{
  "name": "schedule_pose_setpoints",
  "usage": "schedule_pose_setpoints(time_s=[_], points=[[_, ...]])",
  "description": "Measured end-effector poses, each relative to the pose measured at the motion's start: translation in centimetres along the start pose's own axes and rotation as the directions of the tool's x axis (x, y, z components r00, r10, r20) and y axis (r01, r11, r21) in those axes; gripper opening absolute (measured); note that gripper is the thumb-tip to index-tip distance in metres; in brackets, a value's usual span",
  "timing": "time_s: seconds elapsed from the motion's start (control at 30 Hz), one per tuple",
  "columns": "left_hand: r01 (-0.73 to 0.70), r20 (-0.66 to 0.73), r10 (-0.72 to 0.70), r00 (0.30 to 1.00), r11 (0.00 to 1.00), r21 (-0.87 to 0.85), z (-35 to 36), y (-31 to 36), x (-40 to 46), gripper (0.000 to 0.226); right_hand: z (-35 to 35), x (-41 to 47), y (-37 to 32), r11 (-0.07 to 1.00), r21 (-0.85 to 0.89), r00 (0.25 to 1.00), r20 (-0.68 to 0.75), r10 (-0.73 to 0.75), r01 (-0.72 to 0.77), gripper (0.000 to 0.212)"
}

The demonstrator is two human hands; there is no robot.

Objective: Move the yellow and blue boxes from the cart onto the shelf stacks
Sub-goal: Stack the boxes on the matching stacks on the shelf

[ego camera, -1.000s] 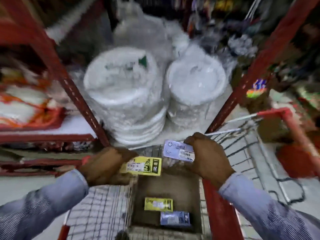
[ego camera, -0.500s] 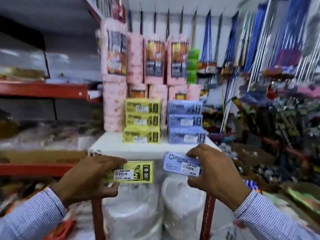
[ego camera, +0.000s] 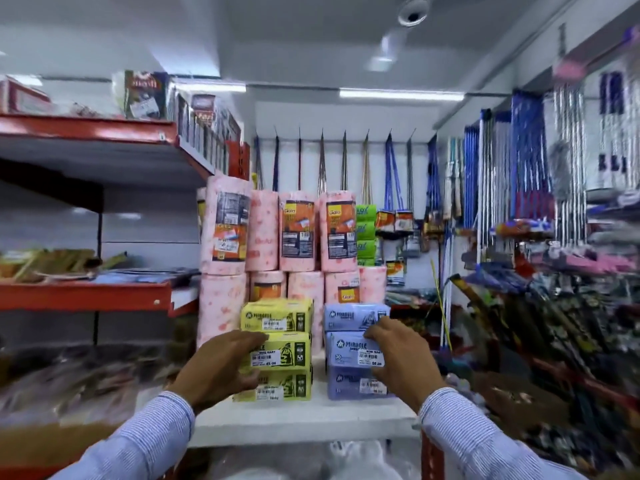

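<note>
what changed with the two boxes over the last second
Both hands lifted their boxes from over the cart up to the shelf. The left hand now holds the yellow box in front of the yellow stack; the right hand holds the blue box in front of the blue stack. Neither grip has let go; the stacks are unmoved.

Two box stacks sit side by side on the shelf board [ego camera: 304, 420], near its front: L stack [ego camera: 277, 315], R stack [ego camera: 349, 315], narrow gap btwn. L hand [ego camera: 221, 368] holds a box [ego camera: 282, 353] in front of the L stack at mid height; R hand [ego camera: 401, 358] holds another box [ego camera: 353, 351] in front of the R stack. Rolls [ego camera: 298, 230] stand two tiers high right behind both stacks. Mops [ego camera: 391, 174] hang on the back wall behind the rolls. Side rack [ego camera: 86, 296] to the L, hanging brooms [ego camera: 526, 161] to the R.
</note>
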State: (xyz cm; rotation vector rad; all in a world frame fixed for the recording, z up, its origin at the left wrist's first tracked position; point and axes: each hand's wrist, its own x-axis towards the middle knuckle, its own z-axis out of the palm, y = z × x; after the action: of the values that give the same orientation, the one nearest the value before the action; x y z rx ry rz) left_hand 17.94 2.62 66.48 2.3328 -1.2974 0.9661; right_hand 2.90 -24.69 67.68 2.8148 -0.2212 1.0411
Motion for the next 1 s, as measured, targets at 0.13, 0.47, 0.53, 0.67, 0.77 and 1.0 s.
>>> schedule_pose_setpoints(time_s=[0.13,0.47,0.53,0.67,0.77,1.0], points=[[0.013,0.065,-0.010,0.998,0.999,-0.052,0.9,-0.5,1.4,0.051,1.2,1.1,0.1,0.998,-0.056,0.999,0.038,-0.014,0.016,0.041],[0.089,0.111,-0.079,0.991,0.991,-0.096,2.6,-1.1,1.7,0.052,2.9,1.8,0.7,0.999,-0.048,0.999,0.033,0.013,-0.011,0.041],[0.088,0.106,-0.079,0.991,0.992,-0.091,2.5,-1.0,1.8,0.049,3.1,1.8,0.8,0.999,-0.050,0.999,0.032,0.014,-0.012,0.041],[0.137,0.142,-0.123,0.982,0.985,-0.100,2.4,-0.9,2.0,0.045,3.3,1.6,0.9,0.998,-0.057,1.000,0.031,0.004,-0.002,0.042],[0.187,0.164,-0.168,0.972,0.977,-0.108,2.5,-0.8,2.0,0.044,3.5,1.4,0.8,0.998,-0.065,1.000,0.020,0.004,-0.003,0.042],[0.162,0.132,-0.159,0.978,0.987,-0.011,3.3,-0.3,1.2,0.056,4.1,0.7,0.6,0.997,-0.072,1.000,-0.029,-0.008,0.006,0.039]])
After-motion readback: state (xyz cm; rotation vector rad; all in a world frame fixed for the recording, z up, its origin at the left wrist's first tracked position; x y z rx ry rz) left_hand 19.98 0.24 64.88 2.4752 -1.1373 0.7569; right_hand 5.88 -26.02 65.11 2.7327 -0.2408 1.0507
